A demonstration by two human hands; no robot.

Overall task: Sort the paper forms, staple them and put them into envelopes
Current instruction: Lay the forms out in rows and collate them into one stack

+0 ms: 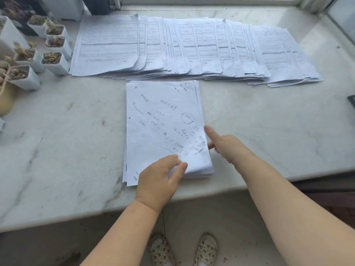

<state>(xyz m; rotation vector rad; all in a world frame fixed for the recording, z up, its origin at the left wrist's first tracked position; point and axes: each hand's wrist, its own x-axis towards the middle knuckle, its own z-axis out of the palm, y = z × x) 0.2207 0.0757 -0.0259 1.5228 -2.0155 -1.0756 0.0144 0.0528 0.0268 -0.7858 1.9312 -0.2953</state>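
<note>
Both hands are on the stack of papers (163, 127), which sits in the middle of the marble sill (269, 121), near its front edge. The top sheet is covered in handwritten notes and a sketched circle (the writing is too small to read).

The left hand (159, 181) works the stack's near edge: thumb and forefinger are curled and pinch the lower right corner of the top sheets, and that corner bulges up slightly between them. The right hand (226, 146) lies against the stack's right side, forefinger stretched straight along the edge with its tip touching the paper; the other fingers are tucked under toward the stack's side, and whether they grasp anything there I cannot tell.

Behind the stack, well apart from it, a long row of printed forms (192, 47) is fanned out in overlapping piles along the back of the sill, from left to right.

On the left stand small white plant pots (55, 62) with dry-looking plants. A couple of loose staples (110, 170) lie on the marble left of the stack. A dark object (352, 100) pokes in at the right edge. Below, two spotted sandals (161, 250) show on the floor.
</note>
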